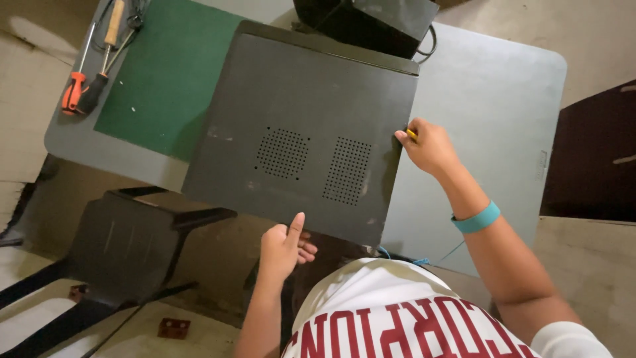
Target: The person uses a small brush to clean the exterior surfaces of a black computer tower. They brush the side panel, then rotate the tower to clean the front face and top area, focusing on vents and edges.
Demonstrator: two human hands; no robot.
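A large dark grey metal panel [298, 119] with two square patches of vent holes lies on the grey table [490, 93], overhanging its near edge. My left hand [283, 246] grips the panel's near edge, thumb on top and fingers underneath. My right hand [429, 144] rests against the panel's right edge and pinches a small yellow object [412, 134], mostly hidden by the fingers. A teal band sits on my right wrist.
A green cutting mat [165, 73] covers the table's left part. Screwdrivers [83, 86] with orange and black handles lie at the far left corner. A black box [371, 23] stands at the back. A dark chair [126, 238] is on the floor, left.
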